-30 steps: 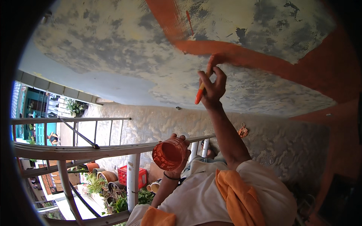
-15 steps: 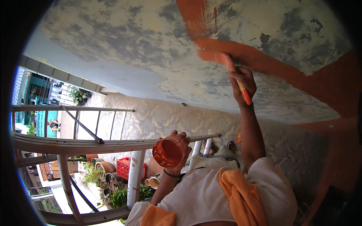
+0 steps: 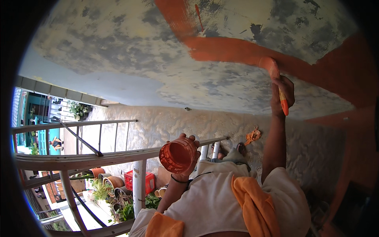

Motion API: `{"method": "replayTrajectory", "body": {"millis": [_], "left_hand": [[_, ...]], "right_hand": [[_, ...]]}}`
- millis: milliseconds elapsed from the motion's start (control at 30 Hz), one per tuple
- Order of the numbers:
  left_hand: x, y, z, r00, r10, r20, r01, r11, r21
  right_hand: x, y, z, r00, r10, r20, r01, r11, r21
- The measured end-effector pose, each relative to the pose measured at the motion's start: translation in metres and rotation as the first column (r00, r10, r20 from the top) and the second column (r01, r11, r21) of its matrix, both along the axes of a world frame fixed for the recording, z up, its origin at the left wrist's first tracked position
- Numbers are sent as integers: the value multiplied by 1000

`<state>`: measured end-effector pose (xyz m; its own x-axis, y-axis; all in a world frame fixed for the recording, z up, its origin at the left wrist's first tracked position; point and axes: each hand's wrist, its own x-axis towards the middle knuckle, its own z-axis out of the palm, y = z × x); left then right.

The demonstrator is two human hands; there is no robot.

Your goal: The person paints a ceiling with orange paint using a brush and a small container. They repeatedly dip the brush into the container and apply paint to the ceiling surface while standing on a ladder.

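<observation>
My right hand [image 3: 285, 91] grips a paintbrush [image 3: 284, 103] by its handle, which has an orange end. Its bristles, loaded with orange-red paint, press against the mottled wall [image 3: 130, 51]. They touch the lower edge of a painted orange-red band [image 3: 233, 50]. In my left hand [image 3: 192, 158] is a paint-smeared round jar [image 3: 175, 156], tilted so that its mouth and the red paint inside show. The fingers wrap round the jar from behind and the side. It is held beside the ladder's upper rail.
A metal ladder [image 3: 98, 155] stands at my left. Below it are a red crate [image 3: 146, 182], several flower pots [image 3: 113, 181] and leafy plants [image 3: 125, 211]. An orange cloth [image 3: 252, 136] lies on the patterned floor [image 3: 166, 122]. Another person [image 3: 56, 143] is far off at the left.
My right hand has swept the brush rightward along the band, and the band's lower edge now has more paint. The left hand still holds the jar in nearly the same place.
</observation>
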<state>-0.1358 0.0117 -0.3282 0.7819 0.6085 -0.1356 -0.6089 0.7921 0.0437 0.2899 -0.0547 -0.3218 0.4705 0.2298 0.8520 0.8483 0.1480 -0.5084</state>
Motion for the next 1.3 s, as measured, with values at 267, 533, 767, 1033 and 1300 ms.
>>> {"method": "replayTrajectory", "body": {"millis": [267,533,767,1033,1300], "left_hand": [[-2,-5,-1,999,-13,31,14,999,-41],[-7,-3,-4,999,1,51,1,999,-42],[-6,0,-21,992,-6,126,10,999,-32],[10,1,-7,979,-7,202,16,999,-44],[-6,8,-16,983,49,176,-48,999,-14]], "right_hand": [[-11,-1,-19,883,-468,41,463,882,89],[-113,119,-15,991,-67,115,60,996,60],[-49,114,130,884,278,377,-295,955,-12],[-42,89,42,909,10,417,-19,1000,18],[-64,48,108,948,276,-156,-284,958,-27]]}}
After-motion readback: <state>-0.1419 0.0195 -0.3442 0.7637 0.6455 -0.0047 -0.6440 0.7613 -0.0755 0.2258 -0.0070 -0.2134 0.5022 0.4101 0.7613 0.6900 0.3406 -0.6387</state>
